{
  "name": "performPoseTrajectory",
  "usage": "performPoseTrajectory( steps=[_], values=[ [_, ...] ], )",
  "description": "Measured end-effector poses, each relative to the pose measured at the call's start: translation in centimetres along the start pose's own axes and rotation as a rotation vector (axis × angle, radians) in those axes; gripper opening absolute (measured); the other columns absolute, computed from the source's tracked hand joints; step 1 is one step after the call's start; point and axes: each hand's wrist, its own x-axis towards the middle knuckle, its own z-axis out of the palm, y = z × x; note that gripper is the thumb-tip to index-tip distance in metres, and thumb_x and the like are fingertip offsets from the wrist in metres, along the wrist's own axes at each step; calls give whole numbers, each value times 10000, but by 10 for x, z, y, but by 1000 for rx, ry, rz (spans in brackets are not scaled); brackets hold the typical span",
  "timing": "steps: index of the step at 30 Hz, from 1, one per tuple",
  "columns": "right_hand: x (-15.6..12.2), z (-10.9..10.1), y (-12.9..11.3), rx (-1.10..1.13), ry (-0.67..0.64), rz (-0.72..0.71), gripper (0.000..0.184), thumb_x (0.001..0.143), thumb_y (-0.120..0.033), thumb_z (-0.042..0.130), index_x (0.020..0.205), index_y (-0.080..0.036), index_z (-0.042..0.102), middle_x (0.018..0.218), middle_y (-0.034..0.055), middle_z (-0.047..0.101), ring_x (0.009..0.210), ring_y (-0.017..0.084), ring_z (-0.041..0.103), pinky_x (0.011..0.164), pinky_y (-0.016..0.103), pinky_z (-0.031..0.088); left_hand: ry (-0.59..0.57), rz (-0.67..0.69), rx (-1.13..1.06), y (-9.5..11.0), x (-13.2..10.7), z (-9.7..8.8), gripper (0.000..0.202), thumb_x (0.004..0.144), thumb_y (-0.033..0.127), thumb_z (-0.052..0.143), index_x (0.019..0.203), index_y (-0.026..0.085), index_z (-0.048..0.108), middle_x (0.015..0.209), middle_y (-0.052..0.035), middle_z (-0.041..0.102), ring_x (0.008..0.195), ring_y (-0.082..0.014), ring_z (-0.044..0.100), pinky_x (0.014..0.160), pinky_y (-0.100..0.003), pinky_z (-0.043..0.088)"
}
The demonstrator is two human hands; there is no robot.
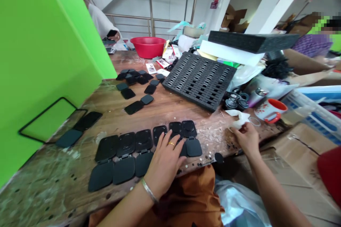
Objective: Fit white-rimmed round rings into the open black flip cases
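A row of several opened black hinged cases lies along the front of the worn wooden table. My left hand rests flat on the row, fingers spread over the cases near its right end. My right hand is at the table's right edge, fingers pinched on a crumpled white cloth. More black case halves are scattered farther back.
A black slotted tray leans at centre right, with foam sheets stacked behind it. A red basin, a red-and-white mug and small round black parts stand nearby. A green wall borders the left. Other people sit at back left and far right.
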Motion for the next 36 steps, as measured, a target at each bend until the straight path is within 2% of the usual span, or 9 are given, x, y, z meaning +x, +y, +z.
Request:
performPoseTrajectory(
  steps=[6, 10, 13, 15, 17, 21, 29, 33, 36],
  values=[
    [10, 17, -4, 14, -94, 23, 368, 669, -467, 657, 873, -186, 535, 770, 42, 632, 660, 196, 584, 636, 338, 477, -62, 62, 82, 15, 34, 20, 520, 851, 487, 577, 1283, 199, 556, 1381, -109, 524, 1385, -372, 278, 1132, -614, 172],
    [10, 7, -3, 65, -160, 5, 464, 652, -487, 679, 969, -174, 550, 852, 68, 647, 742, 213, 605, 689, 359, 504, -104, 20, 127, 24, 36, 26, 550, 813, 504, 621, 1257, 182, 586, 1318, -129, 574, 1375, -381, 299, 1138, -615, 148],
    [2, -9, -20, -7, 81, -87, 502, 701, -461, 677, 1083, -164, 544, 984, 106, 626, 824, 222, 596, 734, 370, 499, -100, -10, 146, 28, 36, 30, 535, 819, 489, 619, 1258, 186, 589, 1295, -127, 591, 1365, -380, 319, 1136, -617, 156],
    [-4, -14, -43, -73, 224, -225, 327, 779, -405, 633, 1006, -175, 586, 953, 95, 621, 821, 216, 582, 766, 366, 478, -94, -23, 152, 30, 36, 32, 503, 845, 483, 585, 1249, 182, 598, 1280, -126, 601, 1355, -376, 340, 1134, -615, 168],
    [-6, -6, -71, -51, 144, -387, 159, 841, -336, 581, 893, -190, 611, 870, 72, 625, 811, 205, 575, 784, 348, 460, -91, -29, 159, 32, 36, 34, 502, 859, 484, 561, 1247, 168, 599, 1272, -132, 605, 1346, -379, 354, 1132, -612, 178],
    [14, 46, -120, 2, -189, -535, 126, 876, -235, 507, 832, -186, 616, 842, 64, 627, 834, 195, 565, 785, 315, 451, -90, -29, 183, 34, 36, 32, 498, 850, 473, 578, 1244, 169, 603, 1265, -132, 607, 1336, -383, 367, 1128, -607, 190],
    [81, 178, -178, -141, -427, -557, 200, 836, -149, 501, 884, -144, 695, 952, 120, 626, 968, 230, 527, 890, 334, 390, -111, -20, 188, 33, 35, 31, 533, 838, 510, 572, 1236, 157, 607, 1233, -152, 610, 1327, -401, 369, 1116, -621, 189],
    [89, 211, -188, -165, -469, -492, 100, 739, -112, 604, 766, -122, 699, 970, 159, 614, 996, 259, 520, 871, 345, 383, -115, -9, 183, 30, 34, 34, 542, 850, 514, 550, 1243, 143, 599, 1221, -142, 609, 1323, -418, 361, 1115, -617, 197],
    [94, 218, -189, -126, -450, -414, 75, 722, -108, 604, 699, -119, 674, 928, 144, 625, 973, 240, 537, 859, 325, 388, -104, -5, 175, 29, 32, 36, 531, 861, 504, 539, 1246, 144, 594, 1229, -142, 601, 1326, -415, 355, 1116, -618, 186]
  ],
)
